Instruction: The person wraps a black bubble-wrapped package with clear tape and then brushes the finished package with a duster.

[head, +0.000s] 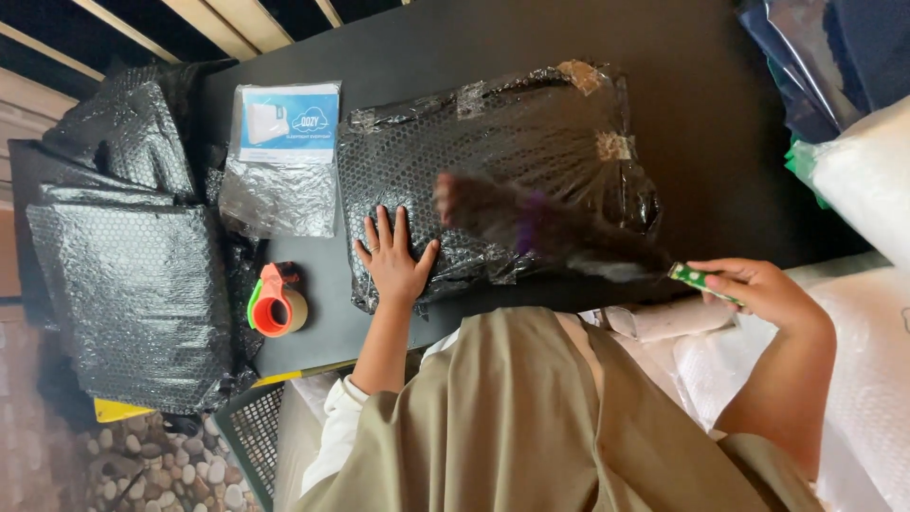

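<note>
My left hand [393, 258] lies flat, fingers spread, on the near corner of a large package wrapped in black bubble wrap [493, 142], which rests on a black table [692, 114]. My right hand [758, 289] grips the green patterned handle [695, 277] of a dark brush-like tool [540, 226]. The tool stretches across the package and is blurred by motion, with a purple patch near its middle. Strips of brown tape sit on the package's far edge.
An orange and green tape dispenser [277, 301] stands left of my left hand. Beyond it lies a clear bag with a blue and white card [284, 142]. Black bubble-wrapped parcels [133, 284] are stacked at the far left. White bubble wrap [863, 180] is piled on the right.
</note>
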